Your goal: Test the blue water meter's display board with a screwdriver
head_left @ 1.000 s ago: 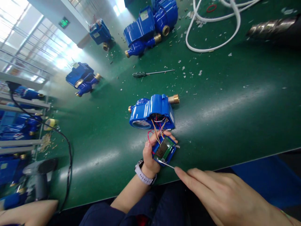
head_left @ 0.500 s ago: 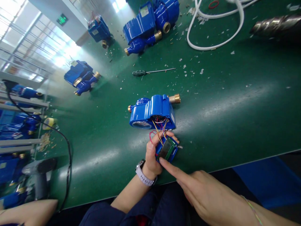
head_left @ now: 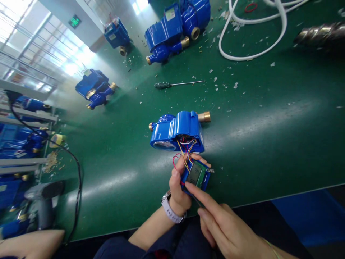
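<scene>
Display module [head_left: 197,175] sits grasped in the left hand [head_left: 178,189] beside the blue meter [head_left: 175,130] on the worktop [head_left: 258,158]; the right hand [head_left: 225,225] grips a slim tool [head_left: 196,200], index fingertip [head_left: 189,186] at the module's edge.

Left hand [head_left: 180,189]: bare. Left wrist: one watch [head_left: 166,196] — rounded case, dark with a silvery edge, fitted with a pale lilac strap [head_left: 171,213] that is perforated towards its end. Right hand [head_left: 225,225]: bare. Right wrist: one thin yellow-green band [head_left: 271,248]. Forearms: uncovered where visible. Lap: dark navy clothing [head_left: 118,249] — a small red patch [head_left: 161,254] shows near its middle.
</scene>
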Demonstrator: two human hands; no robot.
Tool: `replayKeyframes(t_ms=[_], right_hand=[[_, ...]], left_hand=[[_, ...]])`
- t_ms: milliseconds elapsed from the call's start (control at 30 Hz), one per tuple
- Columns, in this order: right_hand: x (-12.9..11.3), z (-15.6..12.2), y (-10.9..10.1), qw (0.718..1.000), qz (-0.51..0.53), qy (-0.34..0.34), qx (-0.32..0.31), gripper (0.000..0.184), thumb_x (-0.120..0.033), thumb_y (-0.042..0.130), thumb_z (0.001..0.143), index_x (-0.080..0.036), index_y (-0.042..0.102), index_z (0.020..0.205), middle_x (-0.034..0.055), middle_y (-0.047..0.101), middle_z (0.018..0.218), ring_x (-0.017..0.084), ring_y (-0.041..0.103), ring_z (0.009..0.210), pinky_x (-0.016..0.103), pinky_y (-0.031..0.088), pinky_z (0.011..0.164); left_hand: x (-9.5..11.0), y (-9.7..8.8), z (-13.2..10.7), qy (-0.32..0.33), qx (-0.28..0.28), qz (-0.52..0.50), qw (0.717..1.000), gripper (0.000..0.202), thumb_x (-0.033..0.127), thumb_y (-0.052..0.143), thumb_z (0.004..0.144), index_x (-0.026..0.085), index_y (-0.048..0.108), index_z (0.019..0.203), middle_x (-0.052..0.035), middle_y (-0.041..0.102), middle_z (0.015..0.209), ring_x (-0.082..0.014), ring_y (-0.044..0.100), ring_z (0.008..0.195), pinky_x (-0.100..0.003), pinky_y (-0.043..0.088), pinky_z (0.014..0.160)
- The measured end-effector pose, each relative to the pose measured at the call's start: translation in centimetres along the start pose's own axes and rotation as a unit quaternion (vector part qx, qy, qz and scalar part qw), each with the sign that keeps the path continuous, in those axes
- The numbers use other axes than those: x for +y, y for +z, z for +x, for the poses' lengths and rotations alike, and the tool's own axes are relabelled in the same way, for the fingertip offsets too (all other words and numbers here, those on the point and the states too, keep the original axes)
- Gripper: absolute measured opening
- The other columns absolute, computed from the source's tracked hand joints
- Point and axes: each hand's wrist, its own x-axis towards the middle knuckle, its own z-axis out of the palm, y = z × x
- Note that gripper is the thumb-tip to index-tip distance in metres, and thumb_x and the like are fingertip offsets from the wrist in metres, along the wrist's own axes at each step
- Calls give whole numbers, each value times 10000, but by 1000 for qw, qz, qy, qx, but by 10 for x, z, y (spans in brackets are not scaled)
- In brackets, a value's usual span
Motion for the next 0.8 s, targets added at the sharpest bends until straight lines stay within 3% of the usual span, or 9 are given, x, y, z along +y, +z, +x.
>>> replayKeyframes(t_ms=[100, 200, 333, 400, 467, 567, 633, 733, 800], right_hand=[[-8, -10, -7, 999, 27, 1, 17, 518, -319, 296, 1077, -131, 359, 1556, -31, 520, 587, 122, 485, 484, 220, 382, 504], [-12, -22, -25, 993, 27, -13, 116, 396, -332, 296, 1135, -207, 361, 1504, -41, 529, 639, 104, 473, 447, 178, 372, 424], [-8, -16, -72, 938, -196, -90, 273, 270, -313, 372, 1110, -191, 478, 1326, -46, 530, 648, 108, 502, 428, 190, 425, 437], [-4, -5, -97, 879, -370, -97, 284, 362, -316, 392, 1055, -93, 565, 1281, 36, 615, 716, 188, 602, 521, 278, 452, 465], [-1, 5, -115, 840, -439, -107, 300, 464, -309, 382, 1027, -13, 581, 1324, 146, 683, 896, 282, 664, 650, 380, 504, 542], [-1, 13, -128, 839, -439, -129, 296, 517, -290, 379, 1019, 46, 534, 1381, 209, 634, 1172, 345, 656, 985, 495, 549, 805], [-3, 11, -133, 838, -436, -149, 292, 490, -265, 370, 1025, 44, 554, 1358, 194, 596, 1266, 315, 598, 1143, 475, 517, 957], [-5, -1, -144, 825, -431, -179, 319, 370, -218, 392, 1028, -59, 684, 1190, 128, 629, 1245, 238, 603, 1157, 383, 488, 1030], [-6, -14, -159, 808, -423, -196, 362, 282, -245, 466, 1018, -136, 726, 1018, 92, 686, 1105, 215, 663, 1018, 358, 534, 952]], left_hand=[[2, -1, 2, -19, -15, -35, 999, 549, 615, 461, 930, 141, 700, 1072, -97, 689, 959, -223, 683, 893, -331, 559, 848], [4, -4, 4, -41, -32, -66, 996, 549, 613, 485, 923, 140, 712, 1086, -102, 698, 977, -219, 691, 910, -319, 561, 855], [3, -6, 6, -50, -50, -83, 994, 555, 628, 517, 910, 144, 718, 1096, -103, 704, 991, -217, 703, 920, -316, 561, 867], [1, -6, 7, -46, -50, -81, 994, 575, 646, 516, 907, 147, 722, 1102, -104, 709, 983, -221, 709, 916, -321, 564, 863], [-1, -8, 8, -41, -47, -71, 996, 608, 670, 500, 907, 148, 721, 1128, -112, 716, 1003, -228, 710, 931, -331, 565, 872], [-6, -10, 8, -26, -46, -43, 998, 649, 696, 482, 909, 149, 713, 1172, -137, 721, 1083, -239, 706, 969, -350, 565, 897], [-8, -13, 8, -10, -47, -24, 999, 670, 705, 470, 914, 150, 701, 1210, -158, 707, 1165, -245, 700, 1012, -355, 564, 910], [-12, -19, 6, -5, -46, 5, 999, 759, 755, 433, 899, 140, 662, 1282, -174, 673, 1251, -267, 678, 1089, -361, 553, 942], [-15, -24, 4, -7, -34, 33, 999, 821, 787, 394, 890, 134, 623, 1332, -174, 658, 1277, -274, 670, 1098, -367, 542, 955]])
